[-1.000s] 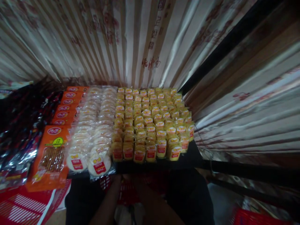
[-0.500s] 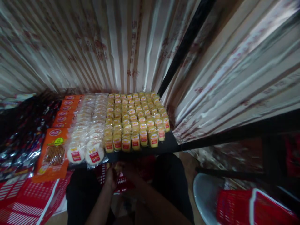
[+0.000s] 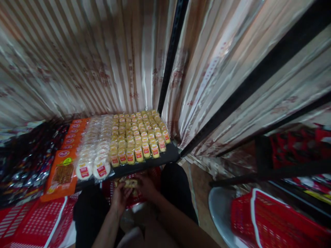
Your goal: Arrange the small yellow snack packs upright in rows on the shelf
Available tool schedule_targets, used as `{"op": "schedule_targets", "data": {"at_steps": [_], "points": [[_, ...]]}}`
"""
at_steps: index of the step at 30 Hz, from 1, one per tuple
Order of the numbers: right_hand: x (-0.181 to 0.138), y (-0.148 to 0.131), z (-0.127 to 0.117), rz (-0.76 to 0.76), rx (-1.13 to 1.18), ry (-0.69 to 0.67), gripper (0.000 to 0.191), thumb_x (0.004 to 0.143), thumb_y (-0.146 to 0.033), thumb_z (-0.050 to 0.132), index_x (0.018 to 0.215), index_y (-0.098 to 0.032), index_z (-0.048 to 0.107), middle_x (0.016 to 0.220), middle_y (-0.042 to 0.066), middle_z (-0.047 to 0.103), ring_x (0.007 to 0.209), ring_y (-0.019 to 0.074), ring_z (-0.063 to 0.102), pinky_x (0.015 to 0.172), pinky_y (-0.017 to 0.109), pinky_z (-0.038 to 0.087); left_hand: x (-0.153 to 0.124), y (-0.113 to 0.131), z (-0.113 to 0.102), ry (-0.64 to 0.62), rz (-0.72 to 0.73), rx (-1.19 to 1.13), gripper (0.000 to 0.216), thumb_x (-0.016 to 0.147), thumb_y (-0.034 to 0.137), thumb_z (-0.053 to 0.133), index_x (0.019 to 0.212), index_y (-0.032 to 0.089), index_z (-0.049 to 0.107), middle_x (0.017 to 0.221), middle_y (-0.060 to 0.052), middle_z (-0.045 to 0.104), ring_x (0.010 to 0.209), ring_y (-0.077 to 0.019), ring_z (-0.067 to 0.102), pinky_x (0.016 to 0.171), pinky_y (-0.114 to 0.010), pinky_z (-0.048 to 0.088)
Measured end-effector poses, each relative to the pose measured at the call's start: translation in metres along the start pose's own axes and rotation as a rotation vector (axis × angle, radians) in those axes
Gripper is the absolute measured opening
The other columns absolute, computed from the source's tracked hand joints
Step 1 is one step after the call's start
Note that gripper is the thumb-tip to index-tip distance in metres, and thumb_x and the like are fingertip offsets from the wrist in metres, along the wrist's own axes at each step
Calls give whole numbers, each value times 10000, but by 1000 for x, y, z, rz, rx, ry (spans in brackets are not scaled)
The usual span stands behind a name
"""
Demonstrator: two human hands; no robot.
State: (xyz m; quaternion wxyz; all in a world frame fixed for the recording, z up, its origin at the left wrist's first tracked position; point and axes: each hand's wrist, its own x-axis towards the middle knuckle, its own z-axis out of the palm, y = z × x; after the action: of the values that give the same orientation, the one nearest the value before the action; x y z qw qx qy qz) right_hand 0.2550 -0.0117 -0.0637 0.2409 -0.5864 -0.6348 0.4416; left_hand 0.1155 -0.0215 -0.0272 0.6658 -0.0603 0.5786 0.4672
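Below the front edge of the black shelf (image 3: 165,156), my left hand (image 3: 120,197) and my right hand (image 3: 147,187) close on a yellowish wrapped snack (image 3: 131,183) from either side. They are over a red basket (image 3: 106,190) between my knees, partly hidden by my arms and the shelf. Directly above stand rows of small yellow snack packs (image 3: 138,153) with red and white labels. To their left lie clear packs of round white crackers (image 3: 101,167) and orange bags of stick snacks (image 3: 62,174).
Dark shiny packets (image 3: 28,162) fill the shelf's left end. Another red basket (image 3: 33,220) is at lower left. At right are a grey basin (image 3: 219,213), a red basket (image 3: 274,217) and black rack bars (image 3: 232,103). A pleated curtain (image 3: 116,58) hangs behind.
The view has swung right, showing more of the right-hand rack. My hands have come further into sight from under the shelf, and the wrapped snack between them shows more plainly.
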Motion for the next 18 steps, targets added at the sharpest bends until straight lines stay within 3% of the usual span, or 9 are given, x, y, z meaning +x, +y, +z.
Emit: {"op": "schedule_targets", "data": {"at_steps": [5,8,12,18], "points": [[-17,-3,-21,41,59,151,539,633,-104,534,1167,-180,548,1097,82,634,1013,203,587,898,348,440,-26,-7,9,-275,107,47,175,647,61,551,794,147,589,804,-33,669,759,-133,641,751,-274,518],[-29,-9,-40,-43,88,178,498,620,-102,535,1106,-202,574,1045,55,647,985,197,590,880,349,449,-43,-9,16,-406,165,135,227,604,124,617,829,143,636,902,-49,673,907,-172,622,823,-273,491],[-49,-25,-69,-163,74,217,355,636,-103,507,959,-208,610,943,30,641,891,168,590,808,292,464,-62,-7,30,-477,228,234,273,540,153,664,813,154,664,914,-40,672,978,-198,595,860,-260,463],[-72,-43,-101,-235,52,249,205,691,-181,549,893,-196,581,902,22,602,852,151,567,765,254,446,-77,-3,58,-487,315,285,199,517,171,680,714,150,659,840,-31,659,827,-165,608,778,-257,477]]}}
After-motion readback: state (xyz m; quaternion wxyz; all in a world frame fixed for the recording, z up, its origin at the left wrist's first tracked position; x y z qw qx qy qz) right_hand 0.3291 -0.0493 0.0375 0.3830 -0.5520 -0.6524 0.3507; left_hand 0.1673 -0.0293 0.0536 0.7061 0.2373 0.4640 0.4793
